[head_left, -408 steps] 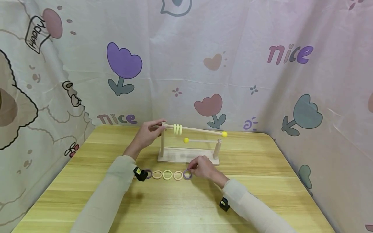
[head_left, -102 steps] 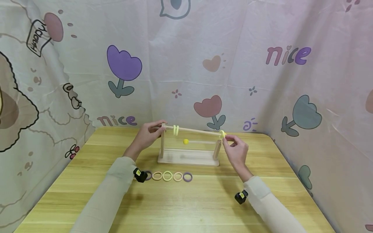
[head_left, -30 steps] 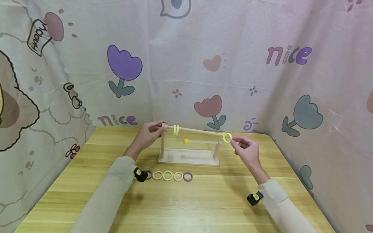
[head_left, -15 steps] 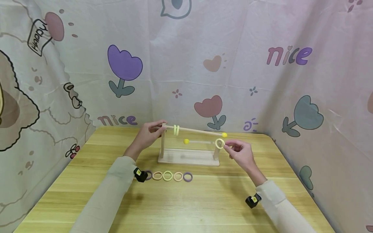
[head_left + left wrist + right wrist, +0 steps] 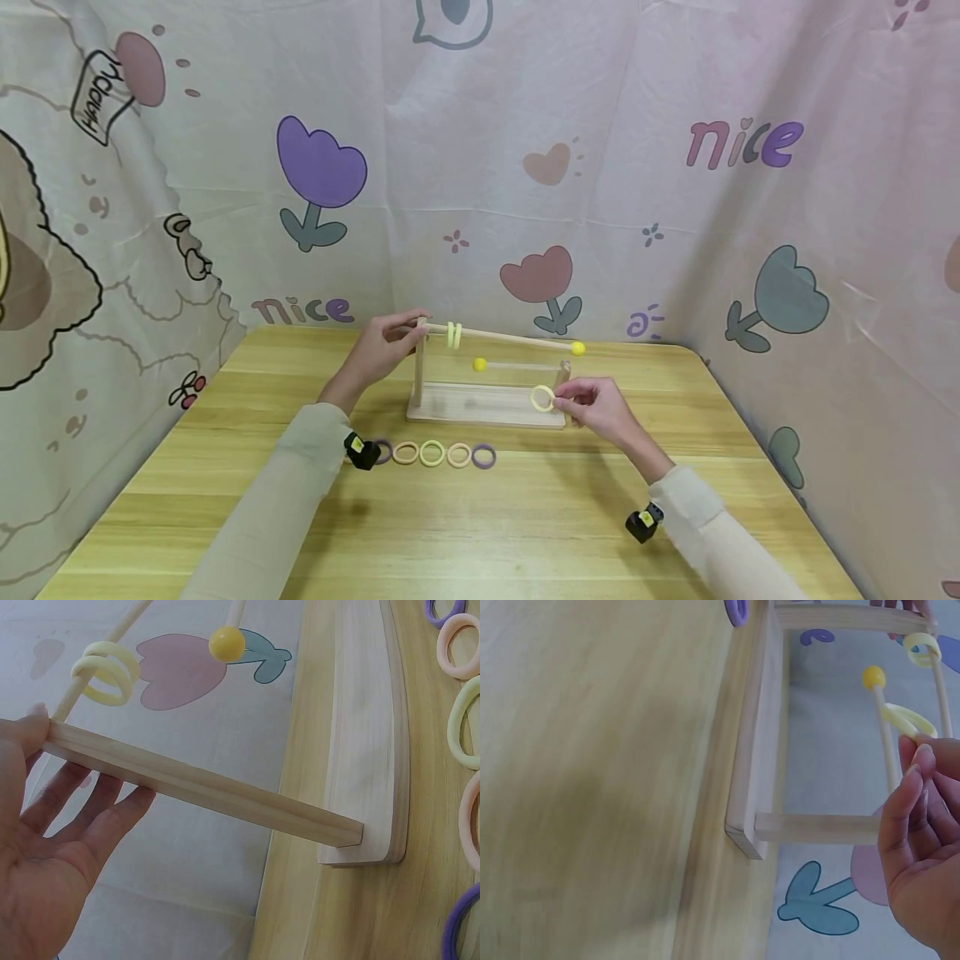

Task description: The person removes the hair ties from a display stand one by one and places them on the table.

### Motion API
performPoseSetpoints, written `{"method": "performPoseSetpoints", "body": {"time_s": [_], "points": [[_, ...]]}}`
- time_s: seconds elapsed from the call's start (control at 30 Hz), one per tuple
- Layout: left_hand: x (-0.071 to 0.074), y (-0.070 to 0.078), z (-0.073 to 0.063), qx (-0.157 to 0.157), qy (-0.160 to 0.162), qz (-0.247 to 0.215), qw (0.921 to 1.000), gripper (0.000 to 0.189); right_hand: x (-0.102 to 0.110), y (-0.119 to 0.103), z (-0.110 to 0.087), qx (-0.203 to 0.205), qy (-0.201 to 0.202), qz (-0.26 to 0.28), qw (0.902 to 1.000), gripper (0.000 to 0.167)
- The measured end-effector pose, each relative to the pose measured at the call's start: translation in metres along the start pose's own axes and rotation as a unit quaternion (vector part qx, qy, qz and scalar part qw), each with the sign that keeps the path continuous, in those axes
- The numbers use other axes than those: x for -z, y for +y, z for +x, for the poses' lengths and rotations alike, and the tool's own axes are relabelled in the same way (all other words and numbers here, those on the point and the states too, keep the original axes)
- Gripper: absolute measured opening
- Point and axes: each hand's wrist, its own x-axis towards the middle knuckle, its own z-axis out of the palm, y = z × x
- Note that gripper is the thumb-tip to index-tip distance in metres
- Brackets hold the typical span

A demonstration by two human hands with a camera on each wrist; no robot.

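Note:
My left hand (image 5: 378, 350) grips the top of the left post of a wooden stand (image 5: 457, 404), thumb above and fingers beneath in the left wrist view. From that post runs an upper rod (image 5: 517, 339) tipped with a yellow ball (image 5: 577, 348). Two pale yellow hair ties (image 5: 451, 335) hang on the rod near the left post. In front of the right post, my right hand (image 5: 600, 408) pinches another pale yellow hair tie (image 5: 907, 718) between thumb and fingertips, off the rod. A lower rod (image 5: 517, 367) points left from the right post, bare, with a yellow ball (image 5: 479, 365).
Before the stand, several hair ties lie in a row: purple (image 5: 483, 466), peach (image 5: 459, 463), yellow (image 5: 432, 464) and more leftward, partly hidden by the left wrist camera (image 5: 362, 450). A patterned cloth (image 5: 615, 208) hangs behind the wooden table (image 5: 480, 533).
A yellow hair tie has come off the upper rod's ball end in my right hand, which has since moved down and left. Three ties hung there earlier, now two. My left hand has stayed put.

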Motion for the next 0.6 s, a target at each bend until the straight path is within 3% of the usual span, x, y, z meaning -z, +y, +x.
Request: {"method": "performPoseSetpoints", "body": {"time_s": [0.37,0.6], "points": [[0.0,0.001,0.0,0.0,-0.001,-0.003,1.0,0.042,-0.013,0.006,-0.001,-0.002,-0.076,0.005,0.9971,0.019],[0.0,0.001,0.0,0.001,-0.003,-0.006,1.0,0.042,-0.024,0.014,-0.001,0.004,-0.102,-0.001,0.9948,0.017]]}}
